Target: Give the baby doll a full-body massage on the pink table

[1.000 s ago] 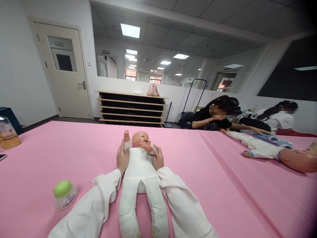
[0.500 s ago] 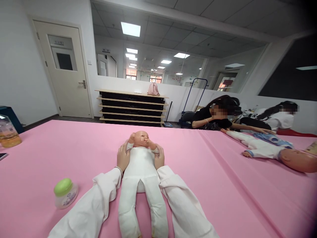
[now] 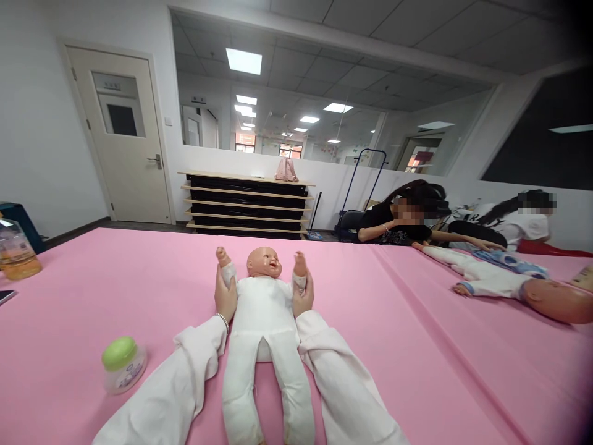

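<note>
A baby doll with a white cloth body lies face up on the pink table cover, its head away from me and its legs toward me. My left hand is closed round the doll's arm on the left, below its small hand. On the other side my right hand grips the doll's right-side arm the same way. Both doll arms point up and outward beside the head. The undersides of my fingers are partly hidden behind the doll's arms.
A jar with a green lid stands left of my sleeve. At the far left are a bottle of amber liquid and a phone edge. Another doll lies at the right, near a co-worker in black.
The doll's arms have swung outward, away from its face, with my hands on them. Its face is now uncovered. The jar and the other doll have stayed in place.
</note>
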`<state>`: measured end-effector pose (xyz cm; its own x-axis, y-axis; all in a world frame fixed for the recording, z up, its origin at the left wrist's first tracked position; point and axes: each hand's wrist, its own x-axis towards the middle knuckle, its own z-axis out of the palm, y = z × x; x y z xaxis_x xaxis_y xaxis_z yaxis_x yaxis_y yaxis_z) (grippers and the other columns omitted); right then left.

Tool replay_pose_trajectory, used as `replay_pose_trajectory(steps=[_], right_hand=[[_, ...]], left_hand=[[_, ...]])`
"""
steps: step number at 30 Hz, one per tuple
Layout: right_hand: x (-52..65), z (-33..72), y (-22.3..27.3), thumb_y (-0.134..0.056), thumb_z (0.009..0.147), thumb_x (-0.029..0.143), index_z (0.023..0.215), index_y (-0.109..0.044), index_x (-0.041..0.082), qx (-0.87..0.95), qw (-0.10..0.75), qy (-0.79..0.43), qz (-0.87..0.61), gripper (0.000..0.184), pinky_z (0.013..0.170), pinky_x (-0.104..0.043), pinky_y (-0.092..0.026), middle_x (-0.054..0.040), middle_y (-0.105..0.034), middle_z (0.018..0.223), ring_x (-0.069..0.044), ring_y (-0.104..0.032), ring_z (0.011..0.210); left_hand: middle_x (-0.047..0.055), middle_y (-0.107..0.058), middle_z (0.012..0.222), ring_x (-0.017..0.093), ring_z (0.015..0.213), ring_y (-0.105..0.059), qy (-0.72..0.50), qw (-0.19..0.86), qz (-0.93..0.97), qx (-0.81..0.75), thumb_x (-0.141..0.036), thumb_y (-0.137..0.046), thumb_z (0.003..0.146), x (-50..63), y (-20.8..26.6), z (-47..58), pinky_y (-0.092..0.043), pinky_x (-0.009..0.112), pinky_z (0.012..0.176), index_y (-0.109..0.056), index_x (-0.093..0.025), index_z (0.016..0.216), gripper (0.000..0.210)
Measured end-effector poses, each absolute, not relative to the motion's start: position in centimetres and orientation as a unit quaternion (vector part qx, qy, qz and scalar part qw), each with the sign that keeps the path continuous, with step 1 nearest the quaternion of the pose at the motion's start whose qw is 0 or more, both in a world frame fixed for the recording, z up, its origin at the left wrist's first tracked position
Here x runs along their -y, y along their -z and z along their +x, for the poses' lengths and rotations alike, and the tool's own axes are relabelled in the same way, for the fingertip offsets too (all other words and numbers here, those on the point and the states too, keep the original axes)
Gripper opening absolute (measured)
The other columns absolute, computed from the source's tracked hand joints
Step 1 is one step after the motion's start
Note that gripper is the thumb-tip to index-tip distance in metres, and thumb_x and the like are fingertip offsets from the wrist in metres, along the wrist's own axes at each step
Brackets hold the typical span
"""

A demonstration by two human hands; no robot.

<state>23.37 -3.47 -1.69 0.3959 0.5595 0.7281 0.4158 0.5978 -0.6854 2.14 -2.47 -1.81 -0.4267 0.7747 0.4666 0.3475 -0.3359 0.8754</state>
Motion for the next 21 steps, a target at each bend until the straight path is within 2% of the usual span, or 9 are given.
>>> replay_pose_trajectory(steps=[2,5,9,12,15,18,21], right_hand=[[3.9,22.7,1.6,-0.043,0.076,0.012,0.123,-0.045,0.023,0.645,0.644,-0.024,-0.410,0.048,0.095,-0.043,-0.038,-0.0074,-0.048,0.124,-0.021,-0.045,0.114],[4.4,22.2,1.0,-0.040,0.077,0.007,0.111,-0.058,0.030,0.755,0.546,0.031,-0.362,0.045,0.095,-0.043,-0.038,-0.0028,-0.048,0.125,-0.020,-0.044,0.114],[4.5,22.0,0.3,-0.043,0.080,0.012,0.105,-0.062,0.031,0.791,0.498,0.060,-0.351,0.036,0.092,-0.044,-0.039,-0.0035,-0.047,0.125,-0.022,-0.045,0.112],[4.5,22.0,0.2,-0.045,0.081,0.015,0.100,-0.065,0.030,0.791,0.497,0.057,-0.353,0.031,0.093,-0.044,-0.038,-0.0039,-0.044,0.127,-0.023,-0.043,0.114],[4.5,22.0,0.6,-0.044,0.079,0.012,0.101,-0.064,0.029,0.785,0.509,0.037,-0.351,0.034,0.096,-0.044,-0.036,-0.0040,-0.041,0.129,-0.023,-0.040,0.117],[4.2,22.2,1.4,-0.039,0.077,0.007,0.106,-0.061,0.027,0.737,0.550,-0.006,-0.393,0.042,0.097,-0.042,-0.035,-0.0054,-0.041,0.128,-0.022,-0.040,0.118],[3.7,22.7,1.9,-0.041,0.076,0.009,0.114,-0.054,0.022,0.623,0.639,-0.062,-0.447,0.043,0.096,-0.042,-0.037,-0.0083,-0.044,0.123,-0.022,-0.043,0.115]], left_hand=[[0.005,-0.039,0.134,0.020,0.122,-0.037,-0.607,0.135,0.587,-0.518,-0.029,-0.040,0.084,2.8,1.5,2.5,-0.033,0.035,0.099,-0.022,-0.024,0.136,0.055],[0.004,-0.049,0.124,0.020,0.112,-0.043,-0.532,0.082,0.691,-0.481,-0.020,-0.037,0.084,3.0,1.2,2.8,-0.035,0.038,0.095,-0.037,-0.027,0.129,0.046],[0.003,-0.052,0.119,0.022,0.105,-0.044,-0.454,0.012,0.749,-0.483,-0.012,-0.039,0.080,3.2,0.9,3.0,-0.036,0.039,0.087,-0.049,-0.032,0.120,0.046],[0.004,-0.053,0.117,0.024,0.103,-0.044,-0.420,-0.019,0.766,-0.487,-0.013,-0.045,0.078,3.3,0.7,3.0,-0.037,0.039,0.084,-0.052,-0.035,0.117,0.045],[0.003,-0.054,0.116,0.024,0.102,-0.045,-0.424,-0.017,0.762,-0.489,-0.013,-0.044,0.078,3.3,0.8,3.1,-0.037,0.040,0.084,-0.051,-0.035,0.117,0.045],[0.004,-0.054,0.117,0.022,0.105,-0.046,-0.478,0.030,0.715,-0.509,-0.011,-0.040,0.078,3.2,1.1,3.0,-0.037,0.039,0.089,-0.046,-0.030,0.123,0.049],[0.005,-0.047,0.128,0.021,0.115,-0.043,-0.557,0.112,0.631,-0.528,-0.016,-0.041,0.081,3.0,1.4,2.6,-0.036,0.035,0.095,-0.031,-0.025,0.133,0.054]])
